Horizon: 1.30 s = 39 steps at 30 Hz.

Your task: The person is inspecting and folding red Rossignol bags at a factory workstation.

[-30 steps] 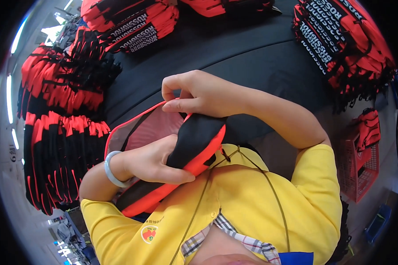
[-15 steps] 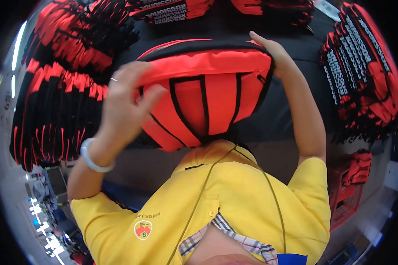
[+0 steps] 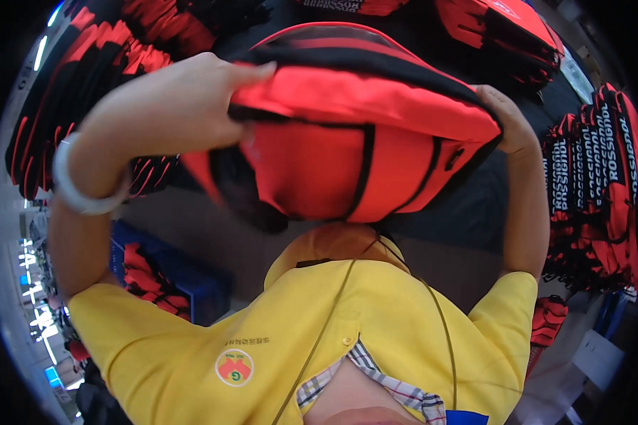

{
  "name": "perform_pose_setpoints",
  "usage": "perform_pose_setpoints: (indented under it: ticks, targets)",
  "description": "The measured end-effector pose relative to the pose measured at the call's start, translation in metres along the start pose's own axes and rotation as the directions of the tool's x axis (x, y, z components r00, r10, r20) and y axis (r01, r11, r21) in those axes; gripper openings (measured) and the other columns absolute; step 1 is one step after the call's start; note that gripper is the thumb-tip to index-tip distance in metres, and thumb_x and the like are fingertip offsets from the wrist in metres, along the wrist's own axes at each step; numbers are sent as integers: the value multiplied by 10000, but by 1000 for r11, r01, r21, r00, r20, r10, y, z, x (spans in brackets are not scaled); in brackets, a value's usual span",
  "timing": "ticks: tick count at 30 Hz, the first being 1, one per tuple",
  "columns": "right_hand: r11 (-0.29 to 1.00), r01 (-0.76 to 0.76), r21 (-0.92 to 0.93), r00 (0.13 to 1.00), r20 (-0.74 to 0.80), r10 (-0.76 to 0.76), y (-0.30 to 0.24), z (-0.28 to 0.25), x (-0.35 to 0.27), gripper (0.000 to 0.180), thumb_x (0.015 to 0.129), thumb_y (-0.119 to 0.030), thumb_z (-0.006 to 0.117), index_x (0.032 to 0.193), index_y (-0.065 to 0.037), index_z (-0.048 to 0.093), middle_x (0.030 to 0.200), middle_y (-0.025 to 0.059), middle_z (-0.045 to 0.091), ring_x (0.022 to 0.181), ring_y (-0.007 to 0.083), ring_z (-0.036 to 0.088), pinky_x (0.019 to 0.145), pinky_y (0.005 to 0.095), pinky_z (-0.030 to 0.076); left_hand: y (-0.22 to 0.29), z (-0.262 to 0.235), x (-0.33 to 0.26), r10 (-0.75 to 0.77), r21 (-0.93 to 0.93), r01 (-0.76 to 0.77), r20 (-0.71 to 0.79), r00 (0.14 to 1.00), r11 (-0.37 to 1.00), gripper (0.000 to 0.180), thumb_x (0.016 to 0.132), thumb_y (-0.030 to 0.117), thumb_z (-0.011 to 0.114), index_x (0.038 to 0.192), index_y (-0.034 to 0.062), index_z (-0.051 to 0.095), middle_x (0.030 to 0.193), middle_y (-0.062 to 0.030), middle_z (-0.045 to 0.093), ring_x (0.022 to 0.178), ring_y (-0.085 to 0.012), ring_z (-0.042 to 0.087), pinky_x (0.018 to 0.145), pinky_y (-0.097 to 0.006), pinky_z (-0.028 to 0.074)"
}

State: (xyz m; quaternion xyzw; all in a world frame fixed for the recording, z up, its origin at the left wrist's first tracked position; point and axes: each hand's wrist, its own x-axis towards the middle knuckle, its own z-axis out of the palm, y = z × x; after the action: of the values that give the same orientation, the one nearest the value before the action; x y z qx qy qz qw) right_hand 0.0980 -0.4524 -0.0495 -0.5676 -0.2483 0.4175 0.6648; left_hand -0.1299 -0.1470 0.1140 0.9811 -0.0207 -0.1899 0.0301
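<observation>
It looked like a bag workshop: stacks of identical red-and-black bags lay piled around the held bag.

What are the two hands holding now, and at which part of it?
Both hold one red and black bag, lifted up. The left hand has its grip on the bag's left end, with fingers over the top edge; the right hand grips the right end.

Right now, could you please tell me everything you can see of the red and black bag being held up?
The bag is bright red fabric with black trim and black seams dividing its front into panels; it looks like woven synthetic cloth. It is lifted off the dark table, tilted, with a black band along its top edge. The left hand grips its left side, fingers laid over the upper edge, and the right hand holds its right end. Its lower edge hangs above the yellow shirt.
</observation>
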Motion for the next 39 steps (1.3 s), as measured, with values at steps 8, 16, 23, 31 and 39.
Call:
perform_pose_setpoints:
  ticks: [8,16,23,31,39]
  targets:
    - [595,189,-781,914,-81,-397,-14,30,66,223,919,-220,604,995,-23,676,838,12,640,774,83,593,732,228,468,-9,11,2,26,-294,253,699,715,922,359,799,265,745,997,-26,674,828,-99,709,749,-188,653,693,-295,504]
    - [110,808,-579,468,518,-716,26,223,-27,282,695,-123,694,964,-69,630,889,50,599,795,217,588,674,346,414,-44,35,1,191,-455,188,664,723,870,399,844,313,714,1016,-43,667,816,-101,696,763,-157,629,726,-289,496]
    - [175,860,-480,450,551,-703,73,248,-6,339,637,-113,712,972,-72,670,820,38,562,659,194,497,605,324,364,-78,46,19,416,-689,151,581,700,709,435,963,326,562,1146,-65,613,1014,-44,676,945,-104,577,891,-263,441]
    - [268,833,-485,542,615,-572,106,239,-12,466,696,-235,725,1109,-40,628,881,86,532,729,224,507,638,336,401,-123,104,28,438,-773,290,578,689,564,357,964,278,561,1088,-48,640,960,-8,671,910,-89,586,876,-257,446]
    - [291,772,-565,624,583,-521,113,245,-17,545,685,-227,717,1189,-52,607,943,106,533,808,251,521,698,366,435,-122,106,29,342,-722,343,620,706,601,251,944,206,595,1065,-12,626,968,-10,660,916,-101,577,867,-252,451]
